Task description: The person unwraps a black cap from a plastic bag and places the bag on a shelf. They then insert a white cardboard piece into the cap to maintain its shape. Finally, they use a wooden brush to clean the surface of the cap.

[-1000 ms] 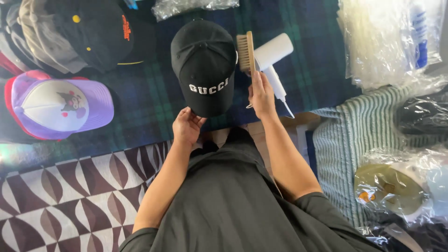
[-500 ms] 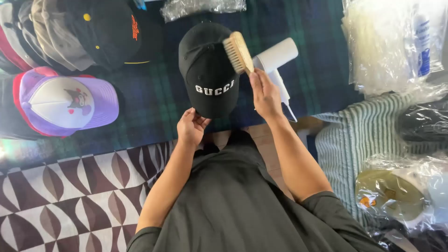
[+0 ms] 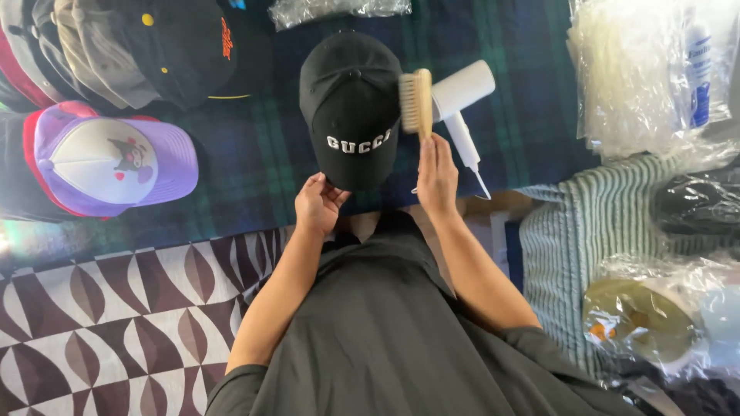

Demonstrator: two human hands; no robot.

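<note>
Black cap (image 3: 351,108) between both hands (image 3: 317,204)

Black cap (image 3: 351,108): matt woven cloth, white stitched lettering. Brush (image 3: 417,100): pale bare wood back, light bristles. White handheld appliance (image 3: 461,100): smooth plastic, slight sheen. Plaid blanket (image 3: 262,146): soft matt cloth. Clear bags (image 3: 632,77): glossy, crinkled plastic film. Purple cap (image 3: 116,158): smooth cloth.

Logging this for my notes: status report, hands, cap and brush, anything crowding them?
Left hand grips black cap at brim. Right hand holds wooden brush, bristles against cap's side. White handheld appliance lies just beside brush.
</note>
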